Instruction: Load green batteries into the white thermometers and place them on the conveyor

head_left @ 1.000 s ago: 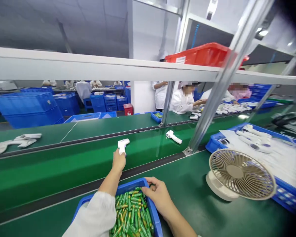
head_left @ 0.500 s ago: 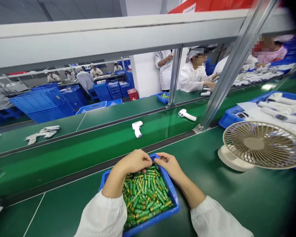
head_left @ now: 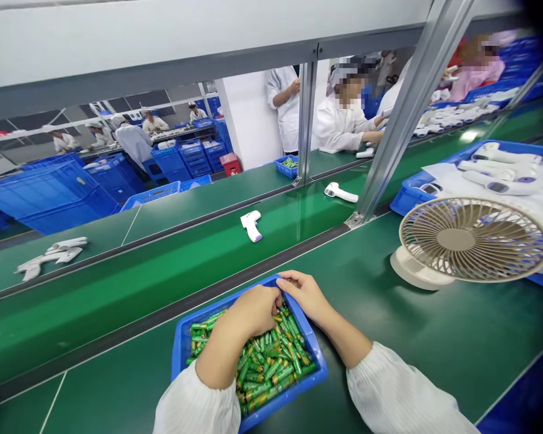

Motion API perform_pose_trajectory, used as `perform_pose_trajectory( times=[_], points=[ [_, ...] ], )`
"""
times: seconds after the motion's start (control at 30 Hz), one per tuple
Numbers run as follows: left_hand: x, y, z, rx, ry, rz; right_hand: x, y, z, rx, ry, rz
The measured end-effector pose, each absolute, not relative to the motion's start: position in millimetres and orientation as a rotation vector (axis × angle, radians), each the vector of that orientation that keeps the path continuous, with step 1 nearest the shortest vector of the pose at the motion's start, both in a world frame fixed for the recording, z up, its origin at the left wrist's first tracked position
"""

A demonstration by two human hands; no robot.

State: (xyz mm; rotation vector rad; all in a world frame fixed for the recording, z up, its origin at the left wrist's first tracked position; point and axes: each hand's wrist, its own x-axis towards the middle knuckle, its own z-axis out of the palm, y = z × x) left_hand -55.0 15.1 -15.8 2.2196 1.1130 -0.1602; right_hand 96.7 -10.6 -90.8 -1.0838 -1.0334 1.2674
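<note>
A blue bin [head_left: 317,355] full of green and gold batteries [head_left: 271,361] stands on the green table in front of me. My left hand [head_left: 257,307] reaches over the bin, its fingers curled down among the batteries near the far right corner; what they grip, if anything, is hidden. At that same corner, my right hand [head_left: 303,292] rests on the rim with its fingers bent over the edge, closed on the bin's rim.
A beige fan [head_left: 457,240] stands at the right, before a blue tray [head_left: 402,196] of white handheld devices. Two white devices [head_left: 252,226] lie on the green belt [head_left: 185,253]. A metal post [head_left: 393,120] rises beyond the table. People in white work across the belt.
The view has shifted, so the background sits higher and further left. My left hand has moved down into the batteries. My right hand stays at the bin's corner.
</note>
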Motion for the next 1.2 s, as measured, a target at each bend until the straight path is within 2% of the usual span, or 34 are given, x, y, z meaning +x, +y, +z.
perform_pose_trajectory(
  times=[0.97, 1.07, 1.2],
  points=[
    [-57.5, 23.6, -18.5, 1.885, 0.891, -0.23, 96.6, -10.8, -91.8, -1.163, -1.005, 1.218],
    [-62.8, 28.0, -15.5, 1.806, 0.871, -0.11, 96.7, -11.5, -89.6, -1.165, -1.022, 1.194],
    [-69.9, 35.7, -8.5, 1.553, 0.85, 0.28, 95.5, -13.2, -87.7, -1.189, -0.991, 1.102]
  ],
)
